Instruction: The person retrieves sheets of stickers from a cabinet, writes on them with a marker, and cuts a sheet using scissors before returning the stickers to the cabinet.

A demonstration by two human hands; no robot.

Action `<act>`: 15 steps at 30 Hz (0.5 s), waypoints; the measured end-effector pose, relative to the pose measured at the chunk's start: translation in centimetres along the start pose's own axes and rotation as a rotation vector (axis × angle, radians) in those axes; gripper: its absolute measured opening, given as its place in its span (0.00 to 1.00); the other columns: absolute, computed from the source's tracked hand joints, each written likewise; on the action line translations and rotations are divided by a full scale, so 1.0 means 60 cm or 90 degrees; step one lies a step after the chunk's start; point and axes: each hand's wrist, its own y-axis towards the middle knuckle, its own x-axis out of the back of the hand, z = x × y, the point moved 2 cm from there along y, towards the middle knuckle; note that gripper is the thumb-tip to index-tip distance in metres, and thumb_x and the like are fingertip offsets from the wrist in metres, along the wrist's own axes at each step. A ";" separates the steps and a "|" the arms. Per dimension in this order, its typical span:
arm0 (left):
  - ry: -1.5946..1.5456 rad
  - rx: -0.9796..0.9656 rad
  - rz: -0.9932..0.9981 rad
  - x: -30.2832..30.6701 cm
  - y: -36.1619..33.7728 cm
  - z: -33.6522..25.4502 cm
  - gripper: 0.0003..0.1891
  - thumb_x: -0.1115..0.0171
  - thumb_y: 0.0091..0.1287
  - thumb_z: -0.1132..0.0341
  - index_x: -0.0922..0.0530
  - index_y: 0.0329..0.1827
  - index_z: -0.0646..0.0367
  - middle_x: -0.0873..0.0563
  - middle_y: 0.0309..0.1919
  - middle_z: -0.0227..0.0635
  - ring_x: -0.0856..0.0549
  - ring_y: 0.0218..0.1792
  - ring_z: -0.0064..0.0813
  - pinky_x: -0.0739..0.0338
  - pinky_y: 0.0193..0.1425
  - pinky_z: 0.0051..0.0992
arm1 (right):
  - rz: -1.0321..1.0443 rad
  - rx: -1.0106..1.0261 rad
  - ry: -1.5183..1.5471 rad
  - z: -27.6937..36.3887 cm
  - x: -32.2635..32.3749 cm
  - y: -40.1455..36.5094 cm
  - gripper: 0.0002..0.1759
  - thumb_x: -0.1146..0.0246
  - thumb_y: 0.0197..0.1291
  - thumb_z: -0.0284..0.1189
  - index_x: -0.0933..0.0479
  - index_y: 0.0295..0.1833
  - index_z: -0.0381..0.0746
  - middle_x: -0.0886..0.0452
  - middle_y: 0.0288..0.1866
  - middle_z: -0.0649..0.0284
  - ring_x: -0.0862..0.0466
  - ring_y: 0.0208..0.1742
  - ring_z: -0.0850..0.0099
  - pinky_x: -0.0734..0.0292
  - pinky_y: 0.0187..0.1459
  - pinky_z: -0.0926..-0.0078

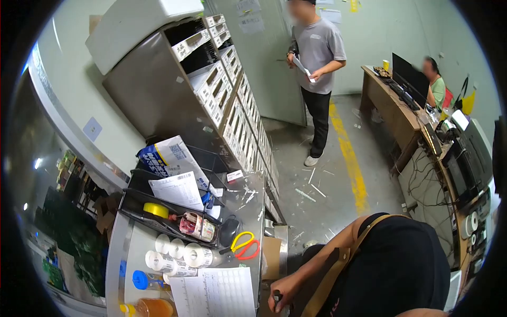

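Note:
My right hand (pixel 285 292) is closed around a short black pen (pixel 277 297), just off the right edge of the metal table. Printed sheets (pixel 214 293) lie on the table to its left. Scissors (pixel 244 246) with one yellow and one red handle rest above the sheets, beside a black computer mouse (pixel 229 230). White label rolls (pixel 198 255) are bunched left of the scissors. My left hand does not show; only a strip of skin appears at the bottom edge.
A black desk organizer (pixel 138 207) holds papers, yellow tape (pixel 156 210) and a packet. Two capped bottles (pixel 154 307) stand at front left. Behind is a tall drawer cabinet (pixel 174 95). A person (pixel 319 50) stands holding papers; another person (pixel 435 87) sits behind a desk (pixel 388 108). Scraps litter the floor.

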 end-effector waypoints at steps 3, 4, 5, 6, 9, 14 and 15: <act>-0.005 0.003 0.001 -0.007 0.002 -0.005 0.12 0.34 0.64 0.60 0.14 0.40 0.61 0.12 0.36 0.44 0.15 0.33 0.40 0.19 0.40 0.35 | 0.030 0.078 -0.078 -0.021 0.032 0.036 0.16 0.37 0.68 0.37 0.20 0.40 0.32 0.19 0.30 0.61 0.24 0.30 0.75 0.28 0.33 0.71; -0.004 0.004 -0.001 -0.008 0.003 -0.009 0.12 0.34 0.64 0.60 0.14 0.40 0.61 0.12 0.36 0.44 0.15 0.33 0.40 0.19 0.40 0.35 | 0.064 0.062 -0.101 -0.014 0.047 0.050 0.16 0.37 0.68 0.37 0.19 0.41 0.32 0.18 0.31 0.61 0.23 0.31 0.76 0.27 0.34 0.72; -0.004 0.008 -0.003 -0.010 0.004 -0.013 0.12 0.34 0.64 0.60 0.14 0.40 0.61 0.12 0.36 0.44 0.14 0.33 0.40 0.19 0.40 0.35 | 0.059 -0.029 -0.021 -0.008 0.055 0.061 0.17 0.37 0.68 0.37 0.20 0.42 0.31 0.16 0.35 0.61 0.21 0.36 0.76 0.27 0.37 0.72; -0.003 0.010 -0.003 -0.009 0.005 -0.016 0.12 0.33 0.63 0.61 0.14 0.40 0.61 0.12 0.36 0.44 0.14 0.33 0.40 0.19 0.40 0.35 | 0.031 0.018 0.017 -0.010 0.059 0.077 0.17 0.37 0.68 0.37 0.20 0.42 0.31 0.16 0.36 0.61 0.21 0.37 0.77 0.27 0.37 0.71; 0.006 0.020 0.000 -0.009 0.005 -0.023 0.12 0.33 0.63 0.61 0.14 0.40 0.61 0.12 0.36 0.44 0.14 0.33 0.39 0.18 0.40 0.35 | -0.001 0.136 0.101 -0.039 0.060 0.131 0.13 0.37 0.67 0.33 0.22 0.46 0.33 0.18 0.41 0.58 0.20 0.42 0.71 0.28 0.40 0.68; 0.021 0.032 0.005 -0.008 0.011 -0.035 0.11 0.33 0.63 0.62 0.14 0.41 0.61 0.12 0.36 0.44 0.14 0.34 0.39 0.18 0.41 0.35 | 0.047 0.219 0.072 -0.110 0.053 0.226 0.20 0.32 0.64 0.31 0.22 0.59 0.35 0.14 0.45 0.61 0.19 0.39 0.77 0.22 0.41 0.74; 0.023 0.034 0.004 -0.009 0.011 -0.036 0.11 0.33 0.63 0.62 0.14 0.41 0.61 0.12 0.36 0.44 0.14 0.34 0.39 0.18 0.41 0.35 | 0.052 0.202 0.077 -0.134 0.045 0.241 0.20 0.32 0.64 0.31 0.22 0.59 0.35 0.14 0.45 0.61 0.19 0.39 0.77 0.22 0.40 0.73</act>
